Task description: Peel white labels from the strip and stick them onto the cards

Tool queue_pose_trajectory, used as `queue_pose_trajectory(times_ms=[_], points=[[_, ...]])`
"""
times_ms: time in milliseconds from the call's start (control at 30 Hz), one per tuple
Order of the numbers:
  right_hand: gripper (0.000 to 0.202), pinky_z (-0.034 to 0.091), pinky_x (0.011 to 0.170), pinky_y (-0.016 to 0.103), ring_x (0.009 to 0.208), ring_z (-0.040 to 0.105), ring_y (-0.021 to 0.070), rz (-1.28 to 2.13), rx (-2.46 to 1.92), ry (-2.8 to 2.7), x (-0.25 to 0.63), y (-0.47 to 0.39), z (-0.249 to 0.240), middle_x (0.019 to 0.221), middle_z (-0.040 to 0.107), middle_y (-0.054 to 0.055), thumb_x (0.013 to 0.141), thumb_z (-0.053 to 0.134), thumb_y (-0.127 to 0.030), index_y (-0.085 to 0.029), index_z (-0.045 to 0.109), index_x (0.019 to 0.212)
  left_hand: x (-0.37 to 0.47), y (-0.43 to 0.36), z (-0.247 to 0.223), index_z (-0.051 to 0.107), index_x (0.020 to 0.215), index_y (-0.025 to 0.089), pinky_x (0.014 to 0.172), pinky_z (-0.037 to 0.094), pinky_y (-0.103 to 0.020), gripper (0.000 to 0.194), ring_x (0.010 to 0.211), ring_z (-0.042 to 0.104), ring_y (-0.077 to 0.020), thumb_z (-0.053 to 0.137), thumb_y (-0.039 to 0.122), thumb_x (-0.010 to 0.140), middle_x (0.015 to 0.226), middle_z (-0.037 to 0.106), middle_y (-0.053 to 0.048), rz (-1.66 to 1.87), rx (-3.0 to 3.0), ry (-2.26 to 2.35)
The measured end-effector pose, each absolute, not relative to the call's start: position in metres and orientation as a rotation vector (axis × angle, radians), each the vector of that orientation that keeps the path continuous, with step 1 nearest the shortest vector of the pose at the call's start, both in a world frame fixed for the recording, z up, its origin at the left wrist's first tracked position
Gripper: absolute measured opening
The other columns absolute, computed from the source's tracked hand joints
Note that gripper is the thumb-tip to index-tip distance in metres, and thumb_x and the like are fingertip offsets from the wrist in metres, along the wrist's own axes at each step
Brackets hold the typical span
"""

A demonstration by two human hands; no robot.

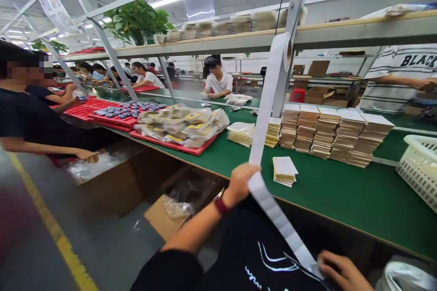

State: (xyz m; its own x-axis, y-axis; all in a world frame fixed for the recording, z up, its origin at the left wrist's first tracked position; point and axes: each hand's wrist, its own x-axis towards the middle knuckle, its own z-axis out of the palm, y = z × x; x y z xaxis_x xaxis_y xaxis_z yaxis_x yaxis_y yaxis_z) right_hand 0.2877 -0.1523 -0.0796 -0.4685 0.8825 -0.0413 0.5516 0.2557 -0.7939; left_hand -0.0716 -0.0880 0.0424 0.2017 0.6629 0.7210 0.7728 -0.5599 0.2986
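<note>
A long strip of white labels (264,122) hangs from a roll (287,52) on the metal post. My left hand (241,183) is closed around the strip at the bench edge, with a dark red band on the wrist. Below it, the strip runs down to the right across my black shirt. My right hand (341,270) is by the strip's lower end, fingers bent, with the thumb side touching it. Thin dark blades, apparently scissors (300,264), lie across the strip there; their handles are hidden at my right hand.
A small card stack (285,173) sits on the green bench (327,200) before taller card stacks (337,134). Bagged packs (180,125) fill a red tray to the left. A white basket (418,168) stands right. A co-worker (30,113) sits left; an open carton is below.
</note>
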Motion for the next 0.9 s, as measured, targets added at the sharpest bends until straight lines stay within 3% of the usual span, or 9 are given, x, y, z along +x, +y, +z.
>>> queue_pose_trajectory(times_ms=[100, 167, 233, 333, 433, 567, 700, 900], points=[[0.027, 0.056, 0.075, 0.039, 0.078, 0.069, 0.0263, 1.21, -1.336, -2.301, 0.255, -0.13, -0.116, 0.077, 0.073, 0.003, 0.081, 0.048, -0.037, -0.025, 0.07, 0.072, -0.099, -0.167, -0.022, 0.073, 0.094, 0.021, 0.073, 0.059, -0.026, 0.03, 0.08, 0.073, -0.0156, 0.043, 0.027, 0.091, 0.087, 0.076, -0.005, -1.262, -2.344, -1.564], [0.03, 0.053, 0.09, 0.04, 0.096, 0.07, 0.0274, 1.214, -1.411, -2.409, 0.239, -0.118, -0.124, 0.098, 0.076, 0.006, 0.079, 0.048, -0.026, -0.024, 0.075, 0.093, -0.11, -0.202, -0.043, 0.073, 0.092, 0.023, 0.073, 0.059, -0.025, 0.026, 0.08, 0.073, -0.0157, 0.048, 0.026, 0.086, 0.089, 0.077, -0.004, -1.188, -2.373, -1.677], [0.048, 0.044, 0.107, 0.04, 0.121, 0.061, 0.0279, 1.112, -1.505, -2.456, 0.229, -0.111, -0.115, 0.127, 0.067, 0.011, 0.075, 0.05, -0.016, -0.02, 0.069, 0.119, -0.117, -0.217, -0.049, 0.074, 0.087, 0.025, 0.065, 0.057, -0.021, 0.026, 0.069, 0.072, -0.0135, 0.049, 0.021, 0.084, 0.078, 0.076, -0.001, -1.147, -2.416, -1.753], [0.05, 0.039, 0.113, 0.046, 0.132, 0.053, 0.0288, 1.047, -1.377, -2.478, 0.22, -0.109, -0.072, 0.14, 0.057, 0.017, 0.083, 0.054, -0.022, -0.014, 0.059, 0.132, -0.119, -0.207, -0.037, 0.073, 0.095, 0.021, 0.068, 0.057, -0.025, 0.028, 0.074, 0.072, -0.0168, 0.047, 0.019, 0.084, 0.083, 0.076, -0.005, -1.172, -2.422, -1.837], [0.036, 0.05, 0.101, 0.043, 0.116, 0.064, 0.0218, 1.08, -0.999, -2.385, 0.205, -0.108, -0.012, 0.125, 0.068, 0.01, 0.093, 0.05, -0.031, -0.021, 0.062, 0.125, -0.105, -0.171, -0.01, 0.069, 0.104, 0.019, 0.085, 0.056, -0.032, 0.029, 0.092, 0.071, -0.0187, 0.049, 0.021, 0.084, 0.099, 0.075, -0.007, -1.243, -2.482, -1.855], [0.037, 0.053, 0.093, 0.04, 0.103, 0.066, 0.019, 0.746, -0.853, -2.133, 0.176, -0.099, 0.041, 0.111, 0.071, 0.007, 0.088, 0.062, -0.03, -0.024, 0.06, 0.124, -0.066, -0.109, 0.032, 0.067, 0.098, 0.018, 0.078, 0.055, -0.026, 0.015, 0.086, 0.07, -0.0126, 0.059, 0.024, 0.087, 0.095, 0.075, -0.004, -1.516, -2.685, -1.426], [0.031, 0.054, 0.085, 0.035, 0.087, 0.065, 0.0154, 0.698, -0.892, -1.835, 0.162, -0.086, 0.048, 0.092, 0.069, 0.002, 0.087, 0.062, -0.024, -0.024, 0.062, 0.118, -0.032, -0.063, 0.052, 0.065, 0.088, 0.017, 0.075, 0.053, -0.024, 0.009, 0.082, 0.067, -0.01, 0.063, 0.025, 0.088, 0.089, 0.073, -0.002, -1.645, -2.785, -1.163], [0.031, 0.055, 0.082, 0.035, 0.087, 0.064, 0.0158, 0.826, -1.043, -1.597, 0.166, -0.067, 0.033, 0.096, 0.069, 0.003, 0.085, 0.065, -0.027, -0.024, 0.063, 0.116, -0.022, -0.019, 0.047, 0.066, 0.089, 0.019, 0.074, 0.052, -0.026, 0.016, 0.08, 0.064, -0.0104, 0.051, 0.015, 0.087, 0.084, 0.07, -0.001, -1.483, -2.954, -1.06]])
